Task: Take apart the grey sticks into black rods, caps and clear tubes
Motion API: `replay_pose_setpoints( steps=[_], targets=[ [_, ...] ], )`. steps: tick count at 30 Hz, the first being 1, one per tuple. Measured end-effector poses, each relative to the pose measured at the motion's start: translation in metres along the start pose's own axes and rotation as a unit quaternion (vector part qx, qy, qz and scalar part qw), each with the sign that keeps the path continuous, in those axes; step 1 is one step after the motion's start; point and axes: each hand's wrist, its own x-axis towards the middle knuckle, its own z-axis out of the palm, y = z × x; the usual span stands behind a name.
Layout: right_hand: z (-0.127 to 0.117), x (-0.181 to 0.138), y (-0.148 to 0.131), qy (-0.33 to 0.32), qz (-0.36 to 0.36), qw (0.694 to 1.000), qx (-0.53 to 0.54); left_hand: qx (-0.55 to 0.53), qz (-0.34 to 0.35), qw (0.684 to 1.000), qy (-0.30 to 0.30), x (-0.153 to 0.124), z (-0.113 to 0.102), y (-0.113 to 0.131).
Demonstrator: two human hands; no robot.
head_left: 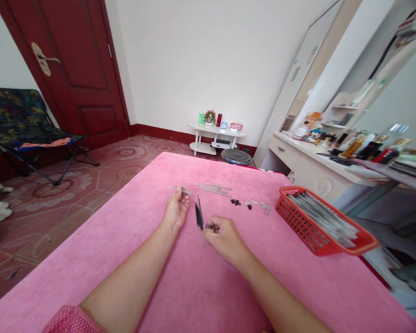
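Observation:
My left hand (pixel 176 208) rests on the pink tablecloth (pixel 131 240), fingers curled round a clear pen barrel (pixel 180 189) that sticks out to the left. My right hand (pixel 223 236) lies close by, its fingers pinched on the end of a thin dark refill. Between the hands lie a few black pen refills (pixel 198 214). Beyond them are clear pen barrels (pixel 214 188), small black caps (pixel 235 202) and small clear pieces (pixel 263 206).
A red plastic basket (pixel 324 222) full of pens stands at the right on the table. Past the table edge are a dressing table with bottles (pixel 336 152), a small white side table (pixel 217 134), a folding chair (pixel 24 125) and a red door (pixel 76 64).

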Motion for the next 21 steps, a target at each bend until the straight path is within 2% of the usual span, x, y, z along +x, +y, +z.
replay_pose_setpoints(
  steps=[8,16,19,21],
  targets=[
    [0.0,-0.003,-0.006,-0.029,0.004,0.999,0.024,0.04,0.007,0.998,-0.037,0.001,-0.003,-0.004],
    [-0.004,-0.002,-0.002,-0.057,0.004,0.998,0.032,0.109,0.018,0.991,-0.079,-0.011,0.006,-0.002],
    [-0.01,0.002,0.001,-0.043,0.011,0.999,0.023,0.125,0.024,0.989,-0.081,-0.013,0.007,-0.002],
    [-0.016,0.005,0.003,-0.006,0.01,1.0,0.007,0.126,0.027,0.989,-0.075,-0.012,0.006,-0.002]
  ],
)
